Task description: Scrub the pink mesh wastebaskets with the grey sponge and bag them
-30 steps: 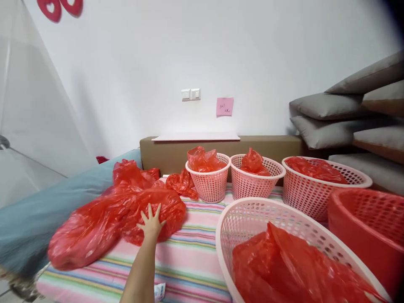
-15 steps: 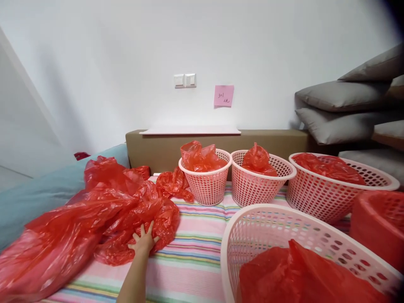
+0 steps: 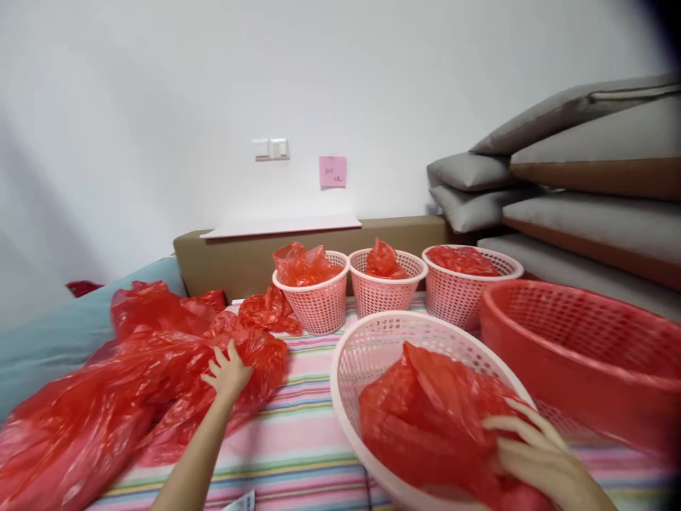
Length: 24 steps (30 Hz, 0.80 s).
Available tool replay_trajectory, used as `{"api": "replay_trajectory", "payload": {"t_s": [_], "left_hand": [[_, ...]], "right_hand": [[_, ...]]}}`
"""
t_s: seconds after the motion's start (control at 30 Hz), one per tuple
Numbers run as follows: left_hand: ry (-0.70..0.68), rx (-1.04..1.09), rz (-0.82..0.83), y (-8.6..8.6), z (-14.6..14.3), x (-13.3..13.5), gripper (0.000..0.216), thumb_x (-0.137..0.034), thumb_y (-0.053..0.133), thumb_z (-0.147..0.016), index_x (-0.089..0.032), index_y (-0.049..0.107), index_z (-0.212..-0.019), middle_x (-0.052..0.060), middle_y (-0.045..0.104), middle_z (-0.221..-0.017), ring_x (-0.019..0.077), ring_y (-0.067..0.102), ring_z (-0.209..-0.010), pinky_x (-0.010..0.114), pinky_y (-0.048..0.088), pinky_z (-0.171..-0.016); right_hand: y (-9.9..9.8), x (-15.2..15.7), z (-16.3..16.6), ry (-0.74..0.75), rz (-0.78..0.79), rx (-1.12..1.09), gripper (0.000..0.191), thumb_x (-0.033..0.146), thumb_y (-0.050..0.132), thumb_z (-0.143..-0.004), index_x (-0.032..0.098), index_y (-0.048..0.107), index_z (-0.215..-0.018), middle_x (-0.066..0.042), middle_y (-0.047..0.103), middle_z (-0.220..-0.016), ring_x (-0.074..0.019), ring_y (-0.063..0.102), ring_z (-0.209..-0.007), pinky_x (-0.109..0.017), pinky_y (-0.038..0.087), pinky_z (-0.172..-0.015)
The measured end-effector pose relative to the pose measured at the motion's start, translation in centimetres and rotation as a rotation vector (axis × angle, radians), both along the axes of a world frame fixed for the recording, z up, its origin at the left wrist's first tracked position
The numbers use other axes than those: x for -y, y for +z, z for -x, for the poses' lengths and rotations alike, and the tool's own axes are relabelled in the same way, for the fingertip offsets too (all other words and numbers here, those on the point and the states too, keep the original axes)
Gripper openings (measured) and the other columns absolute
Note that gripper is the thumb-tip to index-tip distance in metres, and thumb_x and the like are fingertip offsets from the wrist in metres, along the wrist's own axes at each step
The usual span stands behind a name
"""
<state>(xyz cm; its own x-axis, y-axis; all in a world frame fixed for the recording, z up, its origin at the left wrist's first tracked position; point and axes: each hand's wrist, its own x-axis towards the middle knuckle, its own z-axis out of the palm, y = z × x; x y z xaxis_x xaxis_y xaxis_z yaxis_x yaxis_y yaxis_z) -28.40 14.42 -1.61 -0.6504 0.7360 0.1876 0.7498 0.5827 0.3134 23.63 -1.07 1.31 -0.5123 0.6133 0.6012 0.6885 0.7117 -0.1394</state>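
My left hand (image 3: 228,370) lies over a big crumpled pile of thin red plastic bags (image 3: 143,369) on the left, its fingers spread. On the right, my right hand (image 3: 532,447) has its fingers curved over a bunched red plastic bag (image 3: 425,404) and grips its near side. That bag sits in a pink perforated plastic basket (image 3: 345,376), whose rim is slightly tilted. Part of the bag under the right palm is hidden.
Behind are three smaller pink baskets (image 3: 322,309) holding red bags. A red perforated basket (image 3: 564,355) stands at the right. Grey cushions (image 3: 590,170) are stacked behind it. Striped cloth (image 3: 313,426) covers the surface; a teal cushion (image 3: 47,333) borders the left.
My right hand has come into view and onto the bag in the near basket. The view has turned right, showing more of the red basket. My left hand stays over the bag pile.
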Motion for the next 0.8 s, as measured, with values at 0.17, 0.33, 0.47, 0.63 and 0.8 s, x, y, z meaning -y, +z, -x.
{"api": "replay_trajectory", "payload": {"t_s": [0.17,0.33,0.47,0.63,0.8], "left_hand": [[-0.434,-0.013,-0.162,8.2,-4.9,4.2,0.060,-0.027,0.045,-0.092,-0.013,0.031,-0.149,0.018,0.029,-0.161,0.0281,0.031,-0.149,0.042,0.033,-0.119],[-1.203,0.014,-0.340,12.9,-14.5,12.6,0.039,-0.036,0.044,-0.099,-0.025,0.051,-0.136,0.009,0.048,-0.152,0.0254,0.045,-0.141,0.046,0.036,-0.118],[-1.515,-0.119,-0.250,13.6,-20.3,16.1,0.053,-0.037,0.058,-0.094,-0.025,0.045,-0.144,0.012,0.058,-0.142,0.0275,0.051,-0.135,0.048,0.044,-0.111],[-1.558,-0.392,-0.417,13.6,-21.6,17.6,0.025,-0.012,0.046,-0.096,-0.024,0.067,-0.102,0.003,0.071,-0.089,0.0182,0.064,-0.087,0.049,0.037,-0.113],[-1.456,-0.448,-0.584,13.0,-19.7,22.5,0.020,-0.008,0.051,-0.094,-0.021,0.065,-0.101,0.000,0.068,-0.083,0.0144,0.061,-0.079,0.040,0.037,-0.107]], "right_hand": [[2.2,0.8,0.3,-0.044,0.185,0.025,0.010,0.031,0.069,-0.083,0.028,0.072,-0.092,-0.002,0.073,-0.085,-0.0270,0.066,-0.105,-0.054,0.045,-0.105],[3.2,2.5,-0.3,-0.041,0.231,-0.031,0.028,0.027,0.067,-0.088,0.029,0.071,-0.116,-0.006,0.074,-0.116,-0.0288,0.056,-0.128,-0.062,0.034,-0.114],[3.7,3.8,-1.2,0.014,0.220,-0.030,0.023,0.030,0.064,-0.093,0.031,0.072,-0.115,-0.004,0.074,-0.117,-0.0279,0.054,-0.131,-0.066,0.027,-0.116],[3.6,5.8,-3.0,-0.028,-0.009,-0.108,0.023,0.022,0.059,-0.095,0.032,0.072,-0.111,-0.002,0.074,-0.117,-0.0255,0.054,-0.130,-0.066,0.021,-0.117],[3.2,7.9,-4.5,-0.041,-0.110,-0.066,0.021,0.018,0.062,-0.094,0.029,0.069,-0.110,0.001,0.076,-0.100,-0.0200,0.065,-0.110,-0.055,0.018,-0.121]]}}
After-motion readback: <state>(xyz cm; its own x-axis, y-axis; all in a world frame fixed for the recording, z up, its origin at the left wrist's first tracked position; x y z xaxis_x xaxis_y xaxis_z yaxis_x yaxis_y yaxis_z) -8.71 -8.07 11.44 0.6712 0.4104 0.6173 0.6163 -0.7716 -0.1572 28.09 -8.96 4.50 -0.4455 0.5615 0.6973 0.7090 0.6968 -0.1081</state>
